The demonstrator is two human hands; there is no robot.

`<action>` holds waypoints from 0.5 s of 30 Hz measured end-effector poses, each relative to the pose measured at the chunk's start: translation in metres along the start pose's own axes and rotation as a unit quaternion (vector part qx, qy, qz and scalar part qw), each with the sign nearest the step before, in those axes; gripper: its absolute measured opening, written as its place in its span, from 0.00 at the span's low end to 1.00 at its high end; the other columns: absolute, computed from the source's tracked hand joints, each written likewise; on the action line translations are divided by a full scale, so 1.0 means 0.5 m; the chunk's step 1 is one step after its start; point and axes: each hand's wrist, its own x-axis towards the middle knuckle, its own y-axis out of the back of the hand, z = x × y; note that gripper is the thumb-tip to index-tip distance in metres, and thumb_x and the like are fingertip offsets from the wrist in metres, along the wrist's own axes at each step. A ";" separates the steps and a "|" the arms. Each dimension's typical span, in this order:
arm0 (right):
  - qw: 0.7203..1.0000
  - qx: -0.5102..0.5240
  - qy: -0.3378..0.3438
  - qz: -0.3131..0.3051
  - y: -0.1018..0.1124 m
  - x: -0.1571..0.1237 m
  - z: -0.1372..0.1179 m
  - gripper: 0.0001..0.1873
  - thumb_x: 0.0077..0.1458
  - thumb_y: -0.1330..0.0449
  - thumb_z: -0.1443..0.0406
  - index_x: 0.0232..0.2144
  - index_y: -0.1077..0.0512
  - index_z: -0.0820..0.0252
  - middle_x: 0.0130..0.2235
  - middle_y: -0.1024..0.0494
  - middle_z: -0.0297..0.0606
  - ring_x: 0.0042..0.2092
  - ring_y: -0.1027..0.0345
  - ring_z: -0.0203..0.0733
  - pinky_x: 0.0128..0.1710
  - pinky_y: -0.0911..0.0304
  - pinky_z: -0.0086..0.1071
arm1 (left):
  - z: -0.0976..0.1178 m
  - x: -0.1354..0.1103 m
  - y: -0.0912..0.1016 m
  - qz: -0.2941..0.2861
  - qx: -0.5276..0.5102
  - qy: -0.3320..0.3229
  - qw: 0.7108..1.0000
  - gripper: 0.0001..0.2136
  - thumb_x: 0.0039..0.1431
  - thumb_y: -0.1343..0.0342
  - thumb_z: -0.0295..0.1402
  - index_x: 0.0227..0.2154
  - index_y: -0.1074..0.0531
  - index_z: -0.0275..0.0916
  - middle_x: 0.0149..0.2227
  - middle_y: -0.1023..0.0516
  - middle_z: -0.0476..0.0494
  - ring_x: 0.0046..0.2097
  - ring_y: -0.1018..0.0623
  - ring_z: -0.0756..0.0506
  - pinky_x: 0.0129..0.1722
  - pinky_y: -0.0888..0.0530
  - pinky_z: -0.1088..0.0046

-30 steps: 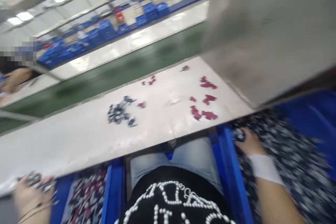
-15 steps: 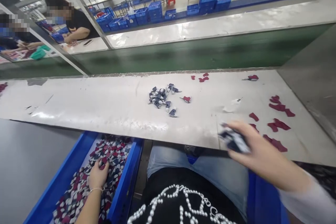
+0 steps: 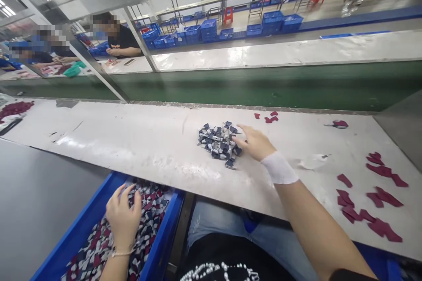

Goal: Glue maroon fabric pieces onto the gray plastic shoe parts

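My right hand [image 3: 254,142] rests on the white worktable [image 3: 138,140] with its fingers spread against a small heap of dark blue and white pieces [image 3: 218,141]. A white band wraps that wrist. My left hand [image 3: 124,213] lies with fingers spread on the mixed red, white and dark pieces that fill a blue bin [image 3: 84,217] at the lower left, below the table's front edge.
Dark red pieces [image 3: 374,197] lie scattered on the table's right side, a few more [image 3: 268,117] behind the heap. A green conveyor belt [image 3: 263,85] runs behind the table. People sit at a far bench at upper left, near stacked blue crates [image 3: 211,30].
My right hand carried a handful of dark pieces from the right to the heap on the table and let them go; the heap has grown. My left hand stayed in the blue bin.
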 end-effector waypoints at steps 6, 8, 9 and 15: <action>0.996 -0.036 -0.067 -0.036 0.023 -0.029 0.109 0.17 0.65 0.39 0.58 0.52 0.28 0.60 0.54 0.25 0.44 0.51 0.28 0.46 0.51 0.28 0.46 | 0.366 -0.030 -0.100 -0.199 -0.335 -0.171 0.905 0.11 0.60 0.39 0.40 0.44 0.21 0.45 0.52 0.24 0.35 0.59 0.30 0.33 0.68 0.43 0.45; 0.997 -0.027 -0.069 -0.031 0.036 -0.058 0.093 0.16 0.65 0.39 0.58 0.52 0.28 0.61 0.52 0.25 0.43 0.49 0.27 0.44 0.49 0.28 0.45 | 0.464 -0.060 -0.142 -0.266 -0.396 -0.188 0.859 0.12 0.61 0.38 0.41 0.45 0.22 0.45 0.53 0.23 0.36 0.58 0.27 0.36 0.66 0.37 0.49; 0.997 -0.017 -0.063 -0.027 0.043 -0.082 0.075 0.16 0.65 0.39 0.58 0.52 0.28 0.61 0.52 0.25 0.43 0.48 0.27 0.44 0.49 0.28 0.45 | 0.505 -0.075 -0.159 -0.289 -0.425 -0.179 0.839 0.17 0.62 0.39 0.43 0.52 0.25 0.45 0.56 0.26 0.35 0.59 0.27 0.38 0.64 0.33 0.51; 0.996 0.075 0.004 -0.049 0.081 -0.337 -0.026 0.24 0.64 0.39 0.54 0.59 0.32 0.54 0.60 0.30 0.45 0.56 0.31 0.48 0.56 0.31 0.48 | 0.569 -0.139 -0.159 -0.444 -0.478 -0.042 0.757 0.19 0.71 0.54 0.47 0.53 0.31 0.40 0.43 0.21 0.37 0.37 0.19 0.48 0.29 0.24 0.75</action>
